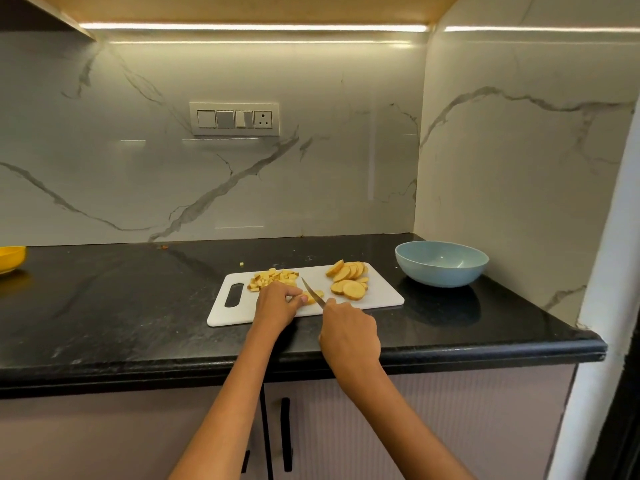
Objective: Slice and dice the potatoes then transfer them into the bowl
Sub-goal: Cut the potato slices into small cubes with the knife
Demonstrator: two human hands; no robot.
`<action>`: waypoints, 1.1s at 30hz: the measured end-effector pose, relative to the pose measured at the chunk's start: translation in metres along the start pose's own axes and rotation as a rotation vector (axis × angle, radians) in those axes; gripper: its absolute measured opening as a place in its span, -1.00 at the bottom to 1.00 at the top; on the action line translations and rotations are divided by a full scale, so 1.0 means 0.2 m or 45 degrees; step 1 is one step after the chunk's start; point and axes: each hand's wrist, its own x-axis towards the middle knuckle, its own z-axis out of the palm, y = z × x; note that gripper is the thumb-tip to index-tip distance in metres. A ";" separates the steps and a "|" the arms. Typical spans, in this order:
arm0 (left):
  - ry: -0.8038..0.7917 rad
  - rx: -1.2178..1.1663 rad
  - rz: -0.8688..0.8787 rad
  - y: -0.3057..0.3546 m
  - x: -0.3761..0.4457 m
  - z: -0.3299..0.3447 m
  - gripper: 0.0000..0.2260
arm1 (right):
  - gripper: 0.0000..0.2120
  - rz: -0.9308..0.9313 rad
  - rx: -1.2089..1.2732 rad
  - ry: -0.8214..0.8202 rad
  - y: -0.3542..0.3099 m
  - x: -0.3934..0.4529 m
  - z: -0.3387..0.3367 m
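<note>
Pinning a firm, likely slippery potato slice point(313, 296) by its left edge, left hand point(277, 303) steadies while right hand point(348, 332) grips the knife point(311, 292).

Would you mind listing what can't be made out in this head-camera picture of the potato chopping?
- Knife handle: head view, hidden inside the right hand.
- Potato piece being cut: mostly covered by the left hand and the blade; shape unclear.
- Yellow dish: cut off by the left edge.
- Tiny scrap on the counter: too small to identify.
- Blue bowl: its near inner side is hidden by the rim.
</note>
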 end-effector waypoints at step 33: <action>0.096 -0.112 -0.054 -0.02 -0.01 -0.04 -0.81 | -0.74 0.020 0.081 -0.071 0.00 0.03 0.02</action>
